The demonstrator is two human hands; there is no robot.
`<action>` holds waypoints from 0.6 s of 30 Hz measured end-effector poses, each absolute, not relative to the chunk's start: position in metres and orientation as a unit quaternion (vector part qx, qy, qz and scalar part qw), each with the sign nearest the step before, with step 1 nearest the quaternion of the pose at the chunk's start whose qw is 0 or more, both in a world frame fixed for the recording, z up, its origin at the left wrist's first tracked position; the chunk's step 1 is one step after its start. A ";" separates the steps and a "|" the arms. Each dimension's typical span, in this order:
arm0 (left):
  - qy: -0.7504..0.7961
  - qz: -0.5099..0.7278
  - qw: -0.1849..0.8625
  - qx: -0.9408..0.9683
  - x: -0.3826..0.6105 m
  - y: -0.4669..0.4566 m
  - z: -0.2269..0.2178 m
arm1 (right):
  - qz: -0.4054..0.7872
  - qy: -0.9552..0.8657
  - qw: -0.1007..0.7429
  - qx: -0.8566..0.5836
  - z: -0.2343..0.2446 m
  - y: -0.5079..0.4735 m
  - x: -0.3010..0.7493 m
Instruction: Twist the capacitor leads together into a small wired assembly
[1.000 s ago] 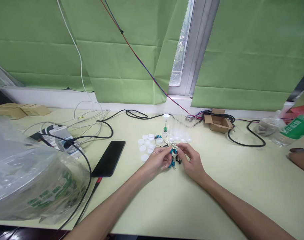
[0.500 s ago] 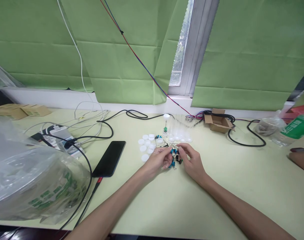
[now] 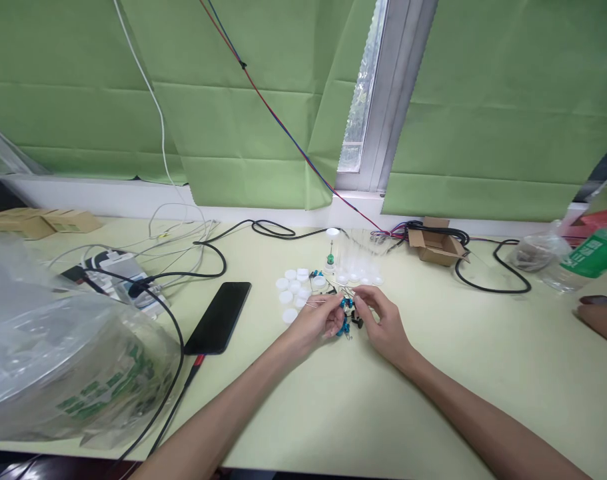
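In the middle of the table, my left hand [image 3: 319, 319] pinches a small blue part with a thin metal pin [image 3: 347, 303]. My right hand [image 3: 383, 323] is closed in a pinch close against that part's right side. Whatever lies between its fingertips is too small to make out. Just under and between both hands sits a little heap of blue and black parts with thin metal pins [image 3: 344, 328], partly hidden by the fingers. Several round white caps [image 3: 289, 297] lie left of the heap. Behind it stands a clear tube with a white cap and a green part inside [image 3: 330, 257].
More clear tubes [image 3: 360, 263] stand behind my right hand. A black phone [image 3: 219, 319] and a large plastic bag [image 3: 73, 360] are at left, near a cabled power strip [image 3: 126, 277]. At right are an open cardboard box [image 3: 437, 245], a green-labelled bottle [image 3: 590, 257] and another person's hand [image 3: 603, 320].
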State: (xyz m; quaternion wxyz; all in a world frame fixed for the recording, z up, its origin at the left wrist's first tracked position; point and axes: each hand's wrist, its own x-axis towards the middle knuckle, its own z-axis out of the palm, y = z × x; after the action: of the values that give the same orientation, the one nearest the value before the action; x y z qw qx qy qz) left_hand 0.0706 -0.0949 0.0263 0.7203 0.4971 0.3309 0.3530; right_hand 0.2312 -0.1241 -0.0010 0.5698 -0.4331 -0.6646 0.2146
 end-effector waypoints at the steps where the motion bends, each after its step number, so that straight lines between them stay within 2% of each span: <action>1: 0.326 0.354 0.721 0.499 0.071 -0.095 0.026 | 0.216 -0.665 0.570 -0.432 -0.001 -0.124 0.231; 18: 0.328 0.371 0.725 0.478 0.071 -0.095 0.027 | 0.234 -0.657 0.556 -0.453 0.000 -0.126 0.231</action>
State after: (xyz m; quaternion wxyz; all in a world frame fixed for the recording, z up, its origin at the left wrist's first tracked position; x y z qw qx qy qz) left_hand 0.0715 -0.0952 0.0274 0.7254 0.4783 0.3279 0.3709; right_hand 0.2311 -0.1261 -0.0002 0.5564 -0.4527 -0.6565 0.2335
